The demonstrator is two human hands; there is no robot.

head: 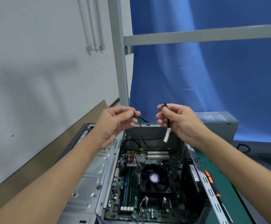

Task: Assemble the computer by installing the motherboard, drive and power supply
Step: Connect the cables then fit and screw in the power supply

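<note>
An open computer case (99, 175) lies in front of me with the motherboard (131, 183) inside, its black CPU fan (155, 177) near the middle. Both hands are raised above the case's far end. My left hand (115, 122) pinches one end of a thin black cable (139, 122) that runs down into the case. My right hand (177, 120) grips another black cable end (168, 120) with a white tag (166, 135) hanging below it. A grey power supply (219, 125) stands behind the case at the right.
A screwdriver with an orange and black handle (210, 180) lies on the green mat (238, 199) right of the case. Cardboard (76, 125) leans against the white wall on the left. A blue curtain (212, 78) and a grey frame post (120, 62) stand behind.
</note>
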